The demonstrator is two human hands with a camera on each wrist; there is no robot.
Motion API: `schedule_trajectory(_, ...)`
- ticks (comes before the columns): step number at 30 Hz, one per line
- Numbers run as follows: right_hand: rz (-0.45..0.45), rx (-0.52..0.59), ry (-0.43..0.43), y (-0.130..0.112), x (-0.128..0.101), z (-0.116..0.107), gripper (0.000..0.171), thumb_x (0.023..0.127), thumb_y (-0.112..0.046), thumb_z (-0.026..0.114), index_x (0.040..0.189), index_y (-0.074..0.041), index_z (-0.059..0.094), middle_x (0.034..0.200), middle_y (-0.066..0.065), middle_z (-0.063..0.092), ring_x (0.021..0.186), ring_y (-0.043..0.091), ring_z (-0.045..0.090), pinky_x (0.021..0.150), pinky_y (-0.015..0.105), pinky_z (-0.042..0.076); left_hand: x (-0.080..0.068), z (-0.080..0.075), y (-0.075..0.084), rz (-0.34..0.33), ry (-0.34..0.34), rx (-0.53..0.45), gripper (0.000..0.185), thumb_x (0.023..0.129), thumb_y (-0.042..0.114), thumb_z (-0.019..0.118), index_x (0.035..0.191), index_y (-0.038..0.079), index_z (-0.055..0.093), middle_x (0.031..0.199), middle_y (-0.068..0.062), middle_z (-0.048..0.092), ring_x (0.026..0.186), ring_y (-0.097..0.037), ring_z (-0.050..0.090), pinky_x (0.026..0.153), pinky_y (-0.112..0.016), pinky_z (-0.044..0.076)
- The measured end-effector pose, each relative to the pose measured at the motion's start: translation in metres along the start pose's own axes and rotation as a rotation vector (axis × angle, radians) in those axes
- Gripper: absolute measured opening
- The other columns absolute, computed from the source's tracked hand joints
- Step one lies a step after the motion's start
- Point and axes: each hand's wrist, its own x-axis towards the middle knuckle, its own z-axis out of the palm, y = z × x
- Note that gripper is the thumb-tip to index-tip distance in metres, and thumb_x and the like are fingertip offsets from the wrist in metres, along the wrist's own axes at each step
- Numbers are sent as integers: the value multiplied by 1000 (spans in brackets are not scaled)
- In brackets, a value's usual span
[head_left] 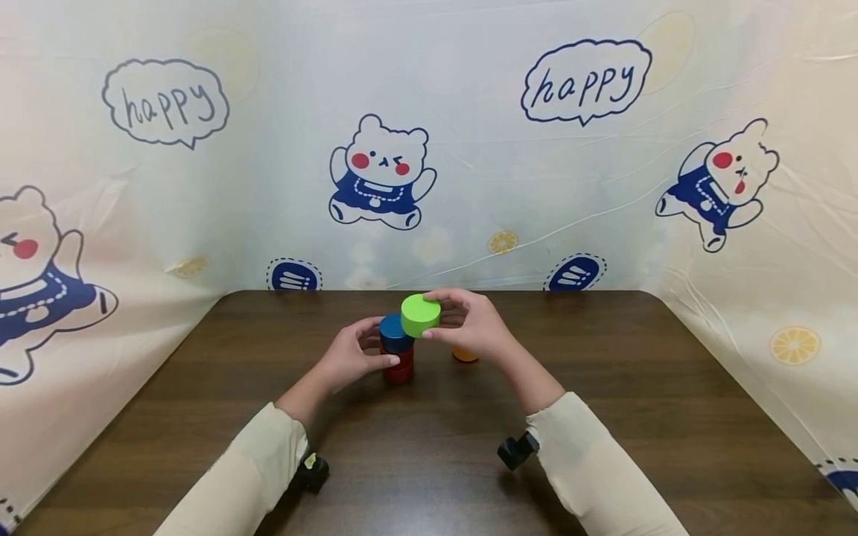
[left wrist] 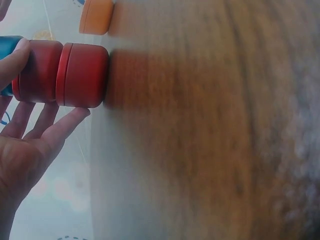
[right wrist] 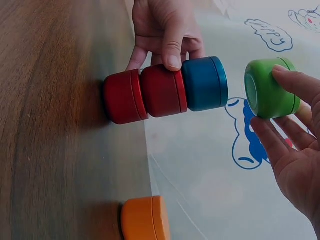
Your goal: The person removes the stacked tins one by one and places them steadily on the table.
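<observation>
On the table (head_left: 603, 417) a stack (right wrist: 165, 92) of two red, one blue stands; left hand (head_left: 348, 361) steadies it, thumb pressing, other fingers apparently loose. Right hand (head_left: 472, 324) pinches green cup (head_left: 420, 314) just above, unplaced; orange cup (right wrist: 142, 218) waits.

A stack of three round tubs (head_left: 398, 356) stands near the table (head_left: 670, 417) centre, the left hand (head_left: 348, 357) at its nine o'clock. The right hand (head_left: 472, 324), at three o'clock, holds a fourth tub (head_left: 420, 315) just above the stack's top. Behind that hand, a fifth tub (head_left: 464, 355) sits on the table.
</observation>
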Motion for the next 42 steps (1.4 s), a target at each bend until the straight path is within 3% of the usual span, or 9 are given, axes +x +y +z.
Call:
schedule_trajectory(5,-24,-9,4,-20,-11,-4,49,81,2,77,126,4,59,121,19,62,106,34,64,93,44,52,0,0,-1,3,2,-9,70,78,21,83,139,13,50,133,-12,58,120,-34,56,96,-49,49)
schedule_trajectory(10,-29,-10,10,-19,-16,-8,48,80,3,77,125,6,59,121,22,61,104,37,64,94,50,50,0,1,-2,-3,3,2,70,79,23,83,139,13,50,134,-12,57,121,-35,55,95,-48,49)
schedule_trajectory(19,-9,7,41,22,-13,-14,52,79,0,79,127,0,59,125,18,61,107,33,64,95,50,49,0,1,-2,-5,11,1,71,78,19,83,140,13,49,135,-12,57,122,-35,55,95,-48,50)
schedule_trajectory(34,4,15,81,32,-27,-28,51,79,-5,81,125,-5,62,124,14,62,105,28,65,92,45,52,-1,1,-1,3,7,17,71,79,24,83,140,11,48,134,-13,57,122,-36,54,96,-51,48)
schedule_trajectory(39,21,14,98,34,-30,-31,52,78,-4,81,126,-5,61,123,15,62,105,32,64,91,37,53,-2,1,1,-3,8,23,72,78,24,84,140,12,49,134,-12,57,122,-35,54,96,-51,48)
schedule_trajectory(42,29,24,105,36,-32,-34,52,78,-5,81,126,-5,61,123,16,62,106,35,64,92,41,53,-2,1,1,-3,10,25,71,78,23,84,140,13,49,134,-12,57,122,-35,54,96,-51,48)
